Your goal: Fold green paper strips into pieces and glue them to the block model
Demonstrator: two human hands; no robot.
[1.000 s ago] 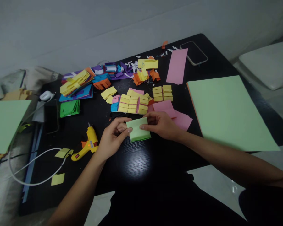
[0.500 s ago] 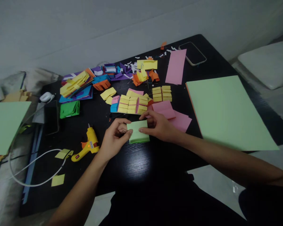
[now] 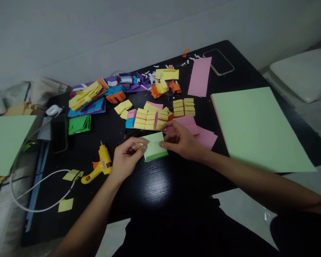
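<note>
A small folded piece of light green paper is held up over the dark table, tilted a little. My left hand pinches its left edge between thumb and fingers. On the opposite side, my right hand grips the right edge with the thumb on the front face. Just behind the paper stands a block of small yellow folded paper boxes, with some pink and blue pieces at its left. Pink paper sheets lie beneath and behind my right hand.
A yellow hot glue gun, its light glowing, lies left of my left hand near a white cable. Large green sheets cover the right side. Folded coloured papers and scraps line the back, near a phone.
The green paper has turned slightly anticlockwise and shifted a little up and left. Both hands keep their hold on its edges.
</note>
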